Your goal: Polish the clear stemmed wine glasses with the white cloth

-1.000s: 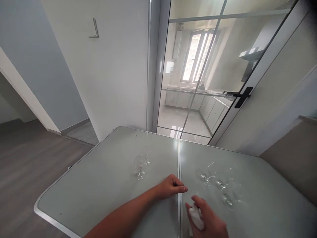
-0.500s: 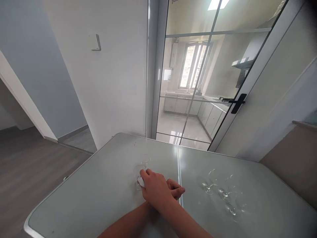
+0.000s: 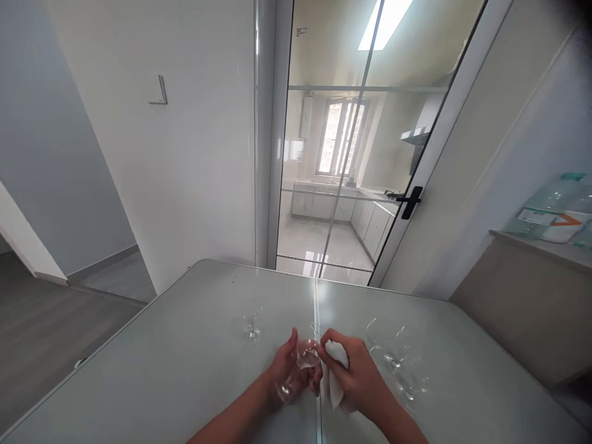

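My left hand (image 3: 289, 370) is wrapped around a clear stemmed glass (image 3: 303, 364), held tilted just above the grey table (image 3: 161, 382). My right hand (image 3: 358, 376) grips a white cloth (image 3: 335, 364) and presses it against the glass's rim. One more clear stemmed glass (image 3: 252, 320) stands upright on the table to the left of my hands. Several clear glasses (image 3: 393, 357) stand close together to the right of my right hand.
The table has a seam (image 3: 317, 308) running down its middle. Behind it are a white wall and a glass door with a black handle (image 3: 409, 202), with a kitchen beyond. A ledge at the right carries plastic bottles (image 3: 552, 213).
My right hand reached left across my left arm to a glass, and that glass came off the table. Now my left hand holds it at the middle, with the cloth against it.
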{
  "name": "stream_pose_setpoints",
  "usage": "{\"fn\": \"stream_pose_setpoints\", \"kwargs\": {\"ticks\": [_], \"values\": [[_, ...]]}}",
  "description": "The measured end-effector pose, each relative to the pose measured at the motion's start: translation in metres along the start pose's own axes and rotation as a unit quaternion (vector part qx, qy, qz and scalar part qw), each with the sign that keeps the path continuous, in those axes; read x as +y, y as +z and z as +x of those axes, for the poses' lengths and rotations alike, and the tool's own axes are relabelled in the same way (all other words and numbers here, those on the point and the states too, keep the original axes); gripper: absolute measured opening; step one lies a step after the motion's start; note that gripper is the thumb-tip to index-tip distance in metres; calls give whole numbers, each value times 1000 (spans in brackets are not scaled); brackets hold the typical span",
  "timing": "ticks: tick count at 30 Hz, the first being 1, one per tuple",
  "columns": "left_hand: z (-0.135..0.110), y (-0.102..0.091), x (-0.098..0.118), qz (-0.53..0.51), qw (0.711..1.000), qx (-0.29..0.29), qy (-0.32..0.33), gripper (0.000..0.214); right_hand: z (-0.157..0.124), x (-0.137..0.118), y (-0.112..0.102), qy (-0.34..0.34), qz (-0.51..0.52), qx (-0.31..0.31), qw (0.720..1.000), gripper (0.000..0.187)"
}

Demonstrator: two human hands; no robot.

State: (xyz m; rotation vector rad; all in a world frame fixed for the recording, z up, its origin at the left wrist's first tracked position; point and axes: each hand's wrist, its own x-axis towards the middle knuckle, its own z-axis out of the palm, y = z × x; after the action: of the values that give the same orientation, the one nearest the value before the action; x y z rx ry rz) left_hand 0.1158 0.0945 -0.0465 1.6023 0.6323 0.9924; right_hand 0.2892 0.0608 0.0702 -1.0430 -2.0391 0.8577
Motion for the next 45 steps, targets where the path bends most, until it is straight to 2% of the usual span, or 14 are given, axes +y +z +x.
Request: {"fn": "stream_pose_setpoints", "kwargs": {"ticks": [2, 5, 7, 11, 14, 17, 20, 23, 26, 30, 35, 38, 40, 45], "values": [[-3, -1, 1, -131, 988, -56, -53, 101, -11, 11, -13, 7, -47, 1, 999, 31], [-5, 1, -1, -290, 947, -90, -102, 81, -27, 21, -21, 2, -103, 12, 995, 31], [-4, 2, -4, -301, 947, -58, -94, 68, -35, 25, -22, -22, -156, 55, 986, 39], [-1, 4, -11, -264, 963, -10, -61, 60, -49, 34, -25, -66, -296, 155, 940, 50], [0, 6, -16, -226, 974, -3, -20, 61, -55, 44, -28, -43, -291, 185, 938, 50], [-2, 7, -16, -195, 981, 6, 1, 63, -56, 55, -29, 21, -253, 225, 941, 50], [-6, 10, -9, -114, 993, 31, 8, 65, -53, 64, -23, 56, -231, 277, 931, 50], [-12, 13, 0, 62, 994, 78, 34, 61, -51, 71, -11, 35, -201, 296, 933, 46], [-18, 15, 6, 236, 965, 97, 68, 60, -51, 74, 1, 13, -129, 268, 955, 37], [-21, 15, 9, 384, 908, 123, 118, 64, -54, 76, 3, 22, -46, 225, 973, 29], [-22, 19, 6, 460, 852, 103, 226, 72, -63, 71, -5, -39, -16, 98, 994, 34], [-24, 22, 4, 488, 829, 75, 262, 76, -67, 64, -5, -29, 6, 40, 999, 39], [-23, 21, 7, 514, 812, 83, 264, 78, -67, 62, -3, -22, 6, 58, 998, 33], [-22, 16, 15, 558, 782, 117, 251, 73, -62, 66, 0, -91, -57, 205, 973, 18]]}}
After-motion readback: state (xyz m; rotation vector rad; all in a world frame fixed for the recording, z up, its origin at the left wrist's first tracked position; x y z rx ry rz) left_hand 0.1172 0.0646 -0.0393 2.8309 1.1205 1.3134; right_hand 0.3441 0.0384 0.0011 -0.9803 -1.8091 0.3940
